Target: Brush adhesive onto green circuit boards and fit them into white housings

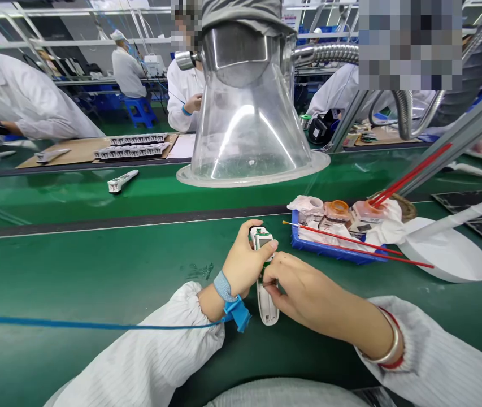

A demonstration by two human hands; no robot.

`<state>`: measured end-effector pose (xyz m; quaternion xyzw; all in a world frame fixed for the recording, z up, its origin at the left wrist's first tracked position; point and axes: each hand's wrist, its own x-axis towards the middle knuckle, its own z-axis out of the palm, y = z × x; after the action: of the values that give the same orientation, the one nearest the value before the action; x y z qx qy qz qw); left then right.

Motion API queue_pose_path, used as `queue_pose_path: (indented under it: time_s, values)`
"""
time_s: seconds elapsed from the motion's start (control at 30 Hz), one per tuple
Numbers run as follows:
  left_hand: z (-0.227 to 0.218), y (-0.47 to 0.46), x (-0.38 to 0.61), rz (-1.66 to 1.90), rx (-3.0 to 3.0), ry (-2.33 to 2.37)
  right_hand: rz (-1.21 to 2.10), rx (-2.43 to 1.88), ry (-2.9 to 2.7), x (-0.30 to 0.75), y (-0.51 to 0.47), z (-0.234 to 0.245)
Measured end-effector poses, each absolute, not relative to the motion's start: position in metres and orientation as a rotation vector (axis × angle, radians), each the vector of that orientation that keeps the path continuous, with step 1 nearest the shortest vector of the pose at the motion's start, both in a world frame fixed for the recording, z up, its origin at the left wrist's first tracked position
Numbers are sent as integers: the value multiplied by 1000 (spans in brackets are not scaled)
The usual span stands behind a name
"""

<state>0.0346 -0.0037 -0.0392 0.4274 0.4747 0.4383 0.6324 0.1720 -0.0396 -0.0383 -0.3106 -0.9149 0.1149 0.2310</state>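
A small white handheld device [265,302] with an open top showing a green circuit board lies upright between my hands on the green mat. My left hand [246,261] is wrapped around its upper part, fingers closed on it; a blue wrist strap sits on that wrist. My right hand [304,288] pinches the device's middle from the right side, fingers pressed together.
A blue tray [329,249] with tape rolls, cloths and red sticks lies just right of my hands. A white dish [452,254] sits further right. A clear fume hood [251,130] stands ahead. Another white device [122,181] lies on the belt. Co-workers in white coats sit opposite.
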Motion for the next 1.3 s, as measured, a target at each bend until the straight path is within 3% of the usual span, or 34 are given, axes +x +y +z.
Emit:
queue_pose_path:
  time_s: [0.3, 0.47, 0.57, 0.7, 0.9, 1.03, 1.3]
  values:
    - [-35, 1, 39, 840, 904, 1195, 215, -781, -2746, 173, -35, -31]
    - [-26, 1, 41, 918, 641, 1129, 192, -763, -2593, 174, -42, -34]
    - [-19, 0, 38, 976, 593, 1089, 392, -884, -2374, 179, -51, -39]
    - [-10, -6, 33, 1110, 679, 964, 742, -1129, -1673, 185, -56, -54]
    - [-8, -19, 34, 1162, 906, 865, 1649, -997, -1227, 179, -44, -56]
    - [-7, -26, 38, 1115, 966, 833, 1798, -987, -1338, 170, -41, -51]
    - [-22, -22, 39, 1116, 1012, 907, 1797, -1007, -1322, 157, -32, -69]
